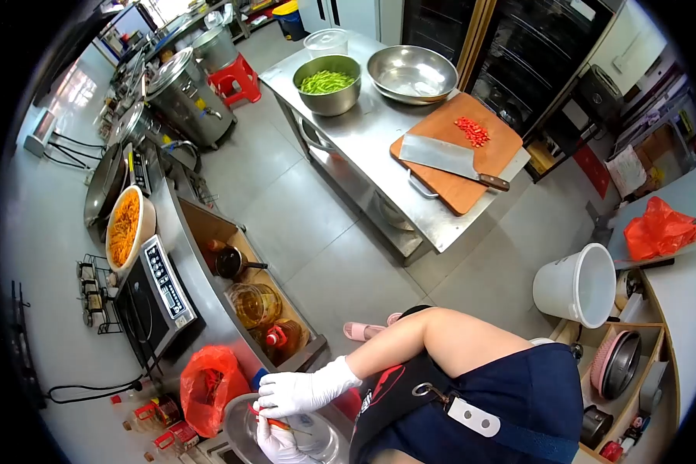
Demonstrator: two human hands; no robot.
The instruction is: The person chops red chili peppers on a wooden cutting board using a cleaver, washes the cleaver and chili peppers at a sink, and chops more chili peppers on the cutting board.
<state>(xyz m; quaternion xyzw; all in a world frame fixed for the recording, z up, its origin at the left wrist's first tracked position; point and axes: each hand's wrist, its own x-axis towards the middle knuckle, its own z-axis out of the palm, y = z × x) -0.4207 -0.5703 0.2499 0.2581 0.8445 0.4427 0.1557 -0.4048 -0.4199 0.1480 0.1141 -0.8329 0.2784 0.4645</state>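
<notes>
My right hand (301,392), in a white glove, reaches over a steel bowl (233,421) with its fingers pinched at a slim red chili pepper (274,422). Just below it my left hand (277,445), also gloved, is closed on the same chili; part of the pepper is hidden by the fingers. Beside the bowl stands an open red plastic bag (207,402) with red chilies inside. The bottom of the bowl is partly covered by my hands.
Left are an induction cooker (166,282) and a tub of orange shreds (135,228). The steel table (348,143) bears a bowl of green vegetable pieces (329,97), a steel basin (412,73), and a cutting board (464,185) with a cleaver (441,155) and chopped red pieces (472,133). A white bucket (564,286) stands right.
</notes>
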